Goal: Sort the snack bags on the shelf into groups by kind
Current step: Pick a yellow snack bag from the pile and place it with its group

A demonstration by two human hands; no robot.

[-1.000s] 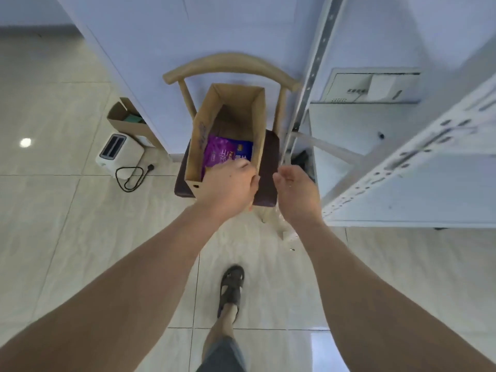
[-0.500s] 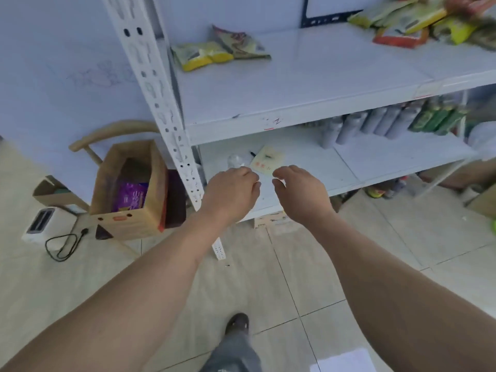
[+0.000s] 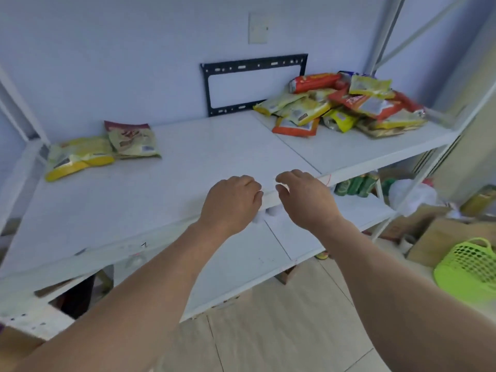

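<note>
Both hands are empty. The left hand (image 3: 230, 202) and right hand (image 3: 303, 197) are held side by side over the near edge of the white metal shelf (image 3: 214, 162), fingers loosely curled, nothing gripped, no contact with any bag.

Change noted: a second ago the hands were at an open brown cardboard box on a chair, with a purple packet lying inside; half a second ago the view was swinging toward the shelving; now the top shelf is faced squarely. The box is no longer in view. The purple packet appears to have been left there, so this reads as a return for the next bag.

State of the sort:
- Far left of the shelf: a yellow-and-pale-green snack bag (image 3: 77, 157) lies touching a beige snack bag with a maroon top (image 3: 131, 140). Two small groups seem to have been started.
- Far right: an unsorted heap of yellow, orange and red snack bags (image 3: 341, 106), overlapping, well apart from the left pair.
- The middle stretch of shelf lies between them.

Judgement: the sort is at an early stage, most bags still being in the heap. A reach to the far right is probably called for next.

Also seen: a black wall bracket (image 3: 255, 84) behind the shelf; a lime-green plastic basket (image 3: 467, 267) at near right on the floor.
</note>
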